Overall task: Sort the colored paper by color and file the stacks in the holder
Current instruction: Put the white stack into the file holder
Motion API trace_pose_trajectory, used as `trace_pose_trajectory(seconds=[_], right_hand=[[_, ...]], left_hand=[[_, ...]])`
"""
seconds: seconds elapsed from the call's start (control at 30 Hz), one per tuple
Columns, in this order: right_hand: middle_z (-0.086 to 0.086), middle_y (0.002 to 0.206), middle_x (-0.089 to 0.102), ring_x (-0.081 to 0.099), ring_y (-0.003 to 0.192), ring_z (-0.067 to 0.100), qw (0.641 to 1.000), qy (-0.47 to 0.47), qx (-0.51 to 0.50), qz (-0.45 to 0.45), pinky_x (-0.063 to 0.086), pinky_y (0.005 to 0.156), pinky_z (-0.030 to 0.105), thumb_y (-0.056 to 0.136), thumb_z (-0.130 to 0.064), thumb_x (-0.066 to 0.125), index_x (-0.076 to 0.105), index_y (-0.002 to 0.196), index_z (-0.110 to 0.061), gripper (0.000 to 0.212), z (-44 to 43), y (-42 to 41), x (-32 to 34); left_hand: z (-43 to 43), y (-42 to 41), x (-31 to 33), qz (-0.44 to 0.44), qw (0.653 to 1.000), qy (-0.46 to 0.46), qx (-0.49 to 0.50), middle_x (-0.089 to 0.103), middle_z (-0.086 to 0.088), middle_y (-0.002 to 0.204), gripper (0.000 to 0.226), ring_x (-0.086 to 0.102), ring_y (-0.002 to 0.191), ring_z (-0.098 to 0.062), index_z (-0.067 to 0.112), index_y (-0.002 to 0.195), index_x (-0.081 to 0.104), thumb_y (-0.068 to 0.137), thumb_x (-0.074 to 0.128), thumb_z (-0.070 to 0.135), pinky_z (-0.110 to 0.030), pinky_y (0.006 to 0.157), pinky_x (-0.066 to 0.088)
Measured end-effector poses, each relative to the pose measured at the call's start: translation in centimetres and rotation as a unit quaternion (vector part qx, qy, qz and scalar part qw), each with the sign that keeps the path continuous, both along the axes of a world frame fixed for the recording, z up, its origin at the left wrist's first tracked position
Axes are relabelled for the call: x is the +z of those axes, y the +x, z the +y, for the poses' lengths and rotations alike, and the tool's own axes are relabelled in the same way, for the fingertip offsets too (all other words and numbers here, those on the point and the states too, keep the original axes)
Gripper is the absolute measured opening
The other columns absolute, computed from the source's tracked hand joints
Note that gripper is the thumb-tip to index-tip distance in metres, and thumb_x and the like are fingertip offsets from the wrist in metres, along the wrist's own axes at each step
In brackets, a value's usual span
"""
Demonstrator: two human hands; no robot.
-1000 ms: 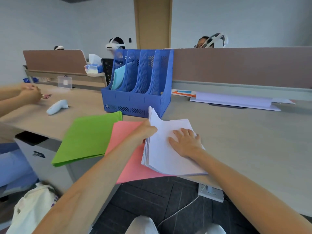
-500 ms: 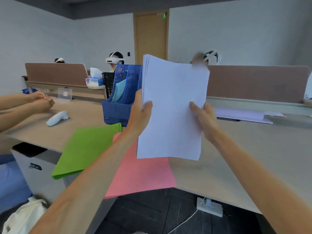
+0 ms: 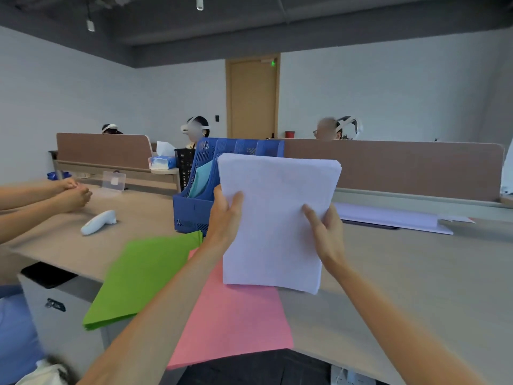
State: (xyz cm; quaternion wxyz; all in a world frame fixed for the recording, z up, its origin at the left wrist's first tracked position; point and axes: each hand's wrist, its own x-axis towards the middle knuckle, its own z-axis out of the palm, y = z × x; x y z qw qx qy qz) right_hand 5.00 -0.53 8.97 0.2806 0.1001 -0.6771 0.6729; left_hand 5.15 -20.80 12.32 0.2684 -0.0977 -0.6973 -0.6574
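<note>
holder (image 3: pixel 191 215) mostly behind white stack (image 3: pixel 277 226), green stack (image 3: pixel 144 273) blurred

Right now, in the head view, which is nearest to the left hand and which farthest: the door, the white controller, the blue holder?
1. Blue holder, just behind the left hand, which grips the white paper stack.
2. White controller, on the desk farther left.
3. Door, in the far wall.

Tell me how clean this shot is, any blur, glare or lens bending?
Head view: mildly soft overall; the green paper smears at its near edges, while the white stack held by the left hand and right hand reads clearly. Head view: wide-angle bending bows the partition. Head view: even, soft light, no glare.
</note>
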Motion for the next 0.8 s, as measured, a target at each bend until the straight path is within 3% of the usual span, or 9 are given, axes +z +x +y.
trace_pose_trajectory(seconds=[0.13,0.23,0.37,0.47,0.6,0.7,0.73,0.8], right_hand=[[-0.006,0.107,0.069,0.066,0.095,0.010,1.000,0.003,0.002,0.019,0.051,0.077,0.028,0.084,-0.043,0.060,0.060,0.110,-0.018,0.036,0.3,-0.1,1.7],[-0.009,0.091,0.064,0.060,0.077,0.008,1.000,0.004,-0.002,0.026,0.045,0.067,0.022,0.081,-0.041,0.059,0.059,0.100,-0.011,0.035,0.4,0.2,1.6],[-0.005,0.103,0.068,0.065,0.090,0.010,1.000,-0.002,0.019,0.014,0.049,0.074,0.028,0.081,-0.037,0.060,0.059,0.106,-0.017,0.032,0.4,0.2,1.4],[-0.008,0.095,0.066,0.061,0.080,0.004,1.000,-0.007,0.019,0.022,0.045,0.070,0.023,0.080,-0.036,0.058,0.059,0.102,-0.016,0.030,0.3,0.4,2.2],[-0.010,0.105,0.068,0.064,0.094,0.007,1.000,-0.002,0.015,0.024,0.049,0.075,0.024,0.085,-0.034,0.058,0.059,0.107,-0.022,0.025,0.1,0.4,3.0],[-0.025,0.080,0.063,0.059,0.074,0.000,1.000,-0.007,0.002,0.025,0.044,0.062,0.011,0.094,-0.022,0.055,0.056,0.090,-0.023,0.005,0.2,0.5,3.4],[-0.025,0.080,0.062,0.058,0.074,-0.001,1.000,-0.003,0.000,0.025,0.044,0.062,0.011,0.094,-0.021,0.054,0.055,0.088,-0.023,0.007,0.1,0.5,3.3],[-0.013,0.099,0.065,0.061,0.089,0.005,1.000,0.025,0.000,0.006,0.049,0.072,0.021,0.093,-0.021,0.054,0.056,0.098,-0.025,0.007,0.1,0.4,1.9]], left_hand=[[-0.1,-0.1,1.6,0.035,0.998,-0.038,0.036,0.063,0.006,0.104,0.016,0.060,0.097,-0.014,0.024,0.104,0.049,0.092,0.049,0.035,-0.041,0.089,0.049],[-0.1,0.0,1.8,0.042,0.999,0.004,0.029,0.063,0.010,0.104,0.021,0.061,0.100,-0.013,0.027,0.110,0.047,0.091,0.052,0.036,-0.040,0.088,0.051],[0.0,0.2,2.4,0.030,0.999,-0.011,0.019,0.060,0.016,0.107,0.033,0.060,0.103,-0.010,0.026,0.122,0.042,0.093,0.053,0.036,-0.040,0.092,0.051],[-0.2,0.5,3.2,0.060,0.997,0.005,0.051,0.057,0.015,0.107,0.025,0.058,0.097,-0.004,0.032,0.118,0.040,0.095,0.051,0.031,-0.036,0.090,0.051],[0.1,0.4,4.0,0.042,0.998,-0.015,0.042,0.055,0.011,0.102,0.017,0.058,0.098,-0.015,0.026,0.106,0.033,0.096,0.043,0.035,-0.050,0.093,0.048],[0.5,0.5,4.1,0.066,0.996,-0.026,0.059,0.048,0.011,0.096,0.017,0.054,0.092,-0.015,0.020,0.104,0.029,0.099,0.041,0.031,-0.049,0.089,0.048],[0.5,0.6,3.9,0.075,0.995,-0.025,0.062,0.048,0.013,0.097,0.019,0.054,0.092,-0.014,0.020,0.105,0.028,0.099,0.042,0.030,-0.047,0.086,0.048],[0.2,0.2,2.7,0.060,0.997,-0.009,0.047,0.049,0.014,0.101,0.023,0.056,0.094,-0.014,0.024,0.110,0.027,0.098,0.045,0.030,-0.041,0.084,0.048]])
